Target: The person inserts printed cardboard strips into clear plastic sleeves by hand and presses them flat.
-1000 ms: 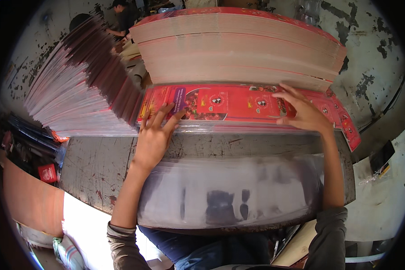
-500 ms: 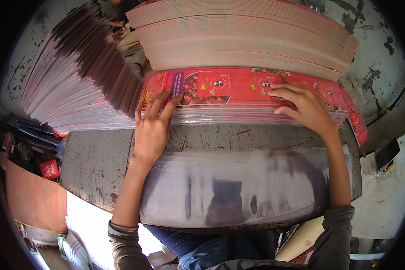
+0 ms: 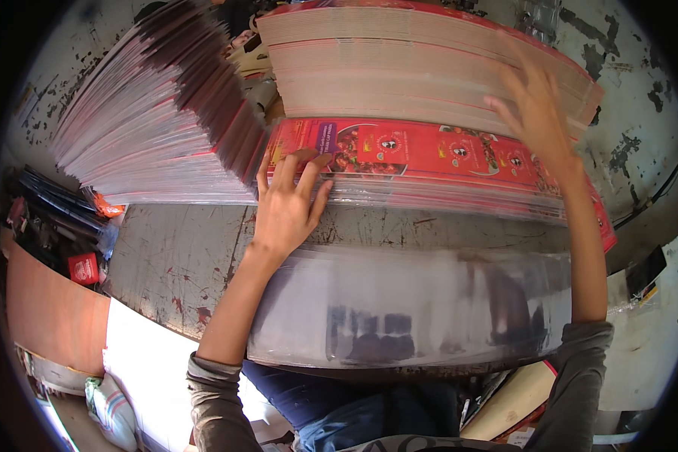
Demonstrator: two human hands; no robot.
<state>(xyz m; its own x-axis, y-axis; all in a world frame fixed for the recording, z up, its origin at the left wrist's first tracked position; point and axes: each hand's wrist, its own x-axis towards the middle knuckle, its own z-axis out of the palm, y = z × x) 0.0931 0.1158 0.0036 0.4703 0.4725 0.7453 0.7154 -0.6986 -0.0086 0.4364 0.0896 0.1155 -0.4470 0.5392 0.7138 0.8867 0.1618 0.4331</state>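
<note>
A low stack of red printed cards (image 3: 422,151), its front edges layered with clear plastic, lies across the table in front of me. On its left end rest the spread fingers of my left hand (image 3: 288,200), palm down and gripping nothing. My right hand (image 3: 539,113) is lifted at the right, before the front face of a tall stack of cards (image 3: 369,71). Its fingers are apart, slightly blurred by motion, with nothing visible in them. Nearest my body lies a wide pile of clear glossy plastic sheets (image 3: 429,301), between my forearms.
A leaning, fanned pile of plastic-covered cards (image 3: 158,135) fills the back left. The grey scratched table (image 3: 181,248) shows below it. A small red box (image 3: 83,268) and dark bundled items sit beyond the table's left edge. A black flat object (image 3: 645,273) is at the far right.
My right hand has lifted off the red cards and moved up and away toward the tall stack. My left hand stays at the cards' left end. The whole view has shifted slightly.
</note>
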